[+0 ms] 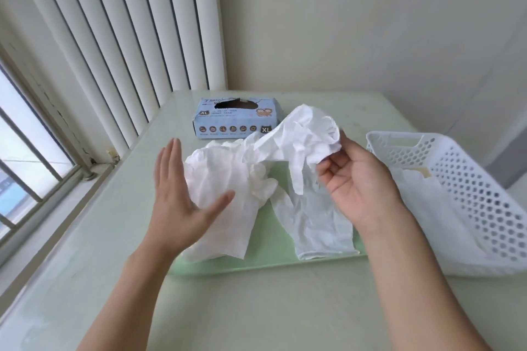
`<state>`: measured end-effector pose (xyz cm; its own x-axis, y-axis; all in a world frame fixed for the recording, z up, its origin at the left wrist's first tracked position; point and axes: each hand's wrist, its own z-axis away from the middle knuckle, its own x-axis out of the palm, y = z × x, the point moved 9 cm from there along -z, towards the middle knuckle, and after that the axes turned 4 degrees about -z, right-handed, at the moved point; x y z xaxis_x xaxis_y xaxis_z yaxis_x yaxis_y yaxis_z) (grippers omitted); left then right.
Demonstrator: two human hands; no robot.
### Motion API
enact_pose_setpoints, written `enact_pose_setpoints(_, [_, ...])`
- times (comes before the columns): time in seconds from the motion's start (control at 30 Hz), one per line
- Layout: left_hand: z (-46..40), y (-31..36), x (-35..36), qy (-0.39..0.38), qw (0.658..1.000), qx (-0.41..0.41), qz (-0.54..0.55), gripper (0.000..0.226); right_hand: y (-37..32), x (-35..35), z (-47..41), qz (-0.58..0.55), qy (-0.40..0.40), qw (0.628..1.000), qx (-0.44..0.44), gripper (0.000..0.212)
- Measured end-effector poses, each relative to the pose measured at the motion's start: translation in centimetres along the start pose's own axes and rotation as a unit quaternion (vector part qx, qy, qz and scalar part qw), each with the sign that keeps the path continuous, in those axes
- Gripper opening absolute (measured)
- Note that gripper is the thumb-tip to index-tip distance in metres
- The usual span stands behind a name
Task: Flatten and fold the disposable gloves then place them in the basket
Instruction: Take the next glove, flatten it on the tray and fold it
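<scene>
The right hand point(356, 177) pinches a crumpled white glove point(305, 137) between thumb and fingertips and holds it lifted above the pale green mat point(273, 259), while the left hand point(182, 194) is spread flat with straight fingers, its thumb over the edge of a rumpled pile of gloves point(222, 185) lying on that mat. One more glove point(319, 225) lies flatter on the mat below the right hand (cuff toward the person). The white perforated basket point(467, 208) stands at the right on the table point(256, 308), and a blue glove box point(233, 118) sits behind the pile.

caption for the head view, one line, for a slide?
Right hand lifts a crumpled glove; left hand open over the pile, basket alongside.
</scene>
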<state>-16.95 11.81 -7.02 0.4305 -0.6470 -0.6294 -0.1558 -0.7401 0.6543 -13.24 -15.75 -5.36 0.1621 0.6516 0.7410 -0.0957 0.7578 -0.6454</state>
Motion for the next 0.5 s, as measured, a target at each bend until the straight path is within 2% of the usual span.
enact_pose_setpoints(0.07, [0.2,4.9,-2.0,0.084,0.992,0.086,0.025,0.087,-0.8,-0.3,1.0,-0.055,0.008,0.998,0.022,0.016])
enact_pose_setpoints(0.1, [0.4,7.5,-2.4,0.094,0.987,0.124,0.05,0.071,-1.3,-0.3,1.5,-0.071,0.011,0.997,0.027,0.018])
enact_pose_setpoints(0.13, [0.6,9.6,-2.1,0.072,0.983,0.145,0.091,0.058,-1.6,-0.3,2.1,-0.077,0.008,0.996,0.031,0.02])
enact_pose_setpoints(0.17, [0.8,11.8,-1.2,0.017,0.978,0.146,0.146,0.051,-1.9,-0.3,2.5,-0.079,0.001,0.996,0.032,0.021])
enact_pose_setpoints(0.23, [1.2,15.2,2.2,-0.143,0.951,0.098,0.258,0.056,-1.5,0.1,3.3,-0.054,-0.029,0.997,0.044,0.024])
enact_pose_setpoints(0.3, [1.4,17.1,5.6,-0.26,0.904,0.037,0.338,0.059,-0.7,0.8,4.1,0.014,-0.077,0.995,0.06,0.024])
enact_pose_setpoints(0.33, [1.1,17.4,6.7,-0.283,0.889,0.021,0.359,0.054,-0.5,1.2,4.4,0.06,-0.101,0.991,0.063,0.024])
enact_pose_setpoints(0.4, [0.0,17.4,7.5,-0.276,0.881,0.007,0.384,0.037,-1.3,1.4,5.1,0.177,-0.131,0.974,0.046,0.028])
enact_pose_setpoints(0.5, [-1.5,16.2,7.3,-0.241,0.868,-0.021,0.435,0.023,-5.9,0.5,5.7,0.376,-0.086,0.921,-0.064,0.016])
